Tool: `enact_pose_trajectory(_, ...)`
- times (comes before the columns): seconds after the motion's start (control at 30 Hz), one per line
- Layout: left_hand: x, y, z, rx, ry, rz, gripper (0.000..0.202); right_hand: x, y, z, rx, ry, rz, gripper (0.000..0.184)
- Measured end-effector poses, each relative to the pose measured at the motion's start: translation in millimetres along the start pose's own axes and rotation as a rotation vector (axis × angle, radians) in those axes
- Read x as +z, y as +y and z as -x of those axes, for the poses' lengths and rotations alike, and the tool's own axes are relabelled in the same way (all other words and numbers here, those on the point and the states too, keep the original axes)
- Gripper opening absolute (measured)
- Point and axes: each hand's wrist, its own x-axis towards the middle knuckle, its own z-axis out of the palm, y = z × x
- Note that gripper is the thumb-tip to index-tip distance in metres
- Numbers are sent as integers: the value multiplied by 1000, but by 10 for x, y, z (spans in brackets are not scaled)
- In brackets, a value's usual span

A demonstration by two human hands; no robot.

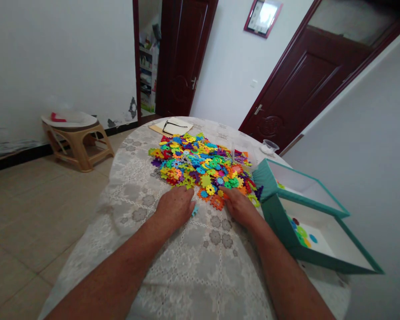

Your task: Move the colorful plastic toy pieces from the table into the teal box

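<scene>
A heap of colourful plastic gear-shaped pieces (200, 162) lies spread on the table. My left hand (175, 204) rests at its near edge, fingers curled in and pointing at the heap. Beside its thumb a light blue gear piece (195, 210) shows; whether the hand grips it or only lies against it, I cannot tell. On the right side of the heap's near edge, my right hand (238, 204) reaches in with forefinger stretched out and thumb apart. Close to its fingertips are a yellow gear piece (210, 190) and an orange square piece (217, 202).
A green box (306, 255) with its lid (306, 180) stands at the table's right, several pieces inside. Glasses (178, 126) lie on paper at the back. A clear plastic cup (270, 145) is at the far right edge. A stool (78, 142) stands left of the table (203, 284).
</scene>
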Motion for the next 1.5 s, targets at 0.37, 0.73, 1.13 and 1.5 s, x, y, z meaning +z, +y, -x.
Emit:
enact_pose_trajectory(0.37,-11,12,-5,5,8,-23,23,-14,-65,-54,35,-44,51,37)
enact_pose_trajectory(0.73,-34,14,-1,-2,-9,-18,23,-439,7,146,61,170,-80,12)
enact_pose_trajectory(1.13,-17,-3,-5,4,-9,-28,34,-987,810,729,608,334,442,18)
enact_pose_trajectory(1.5,-21,-13,-22,28,-65,-2,44,-692,36,354,155,410,194,15)
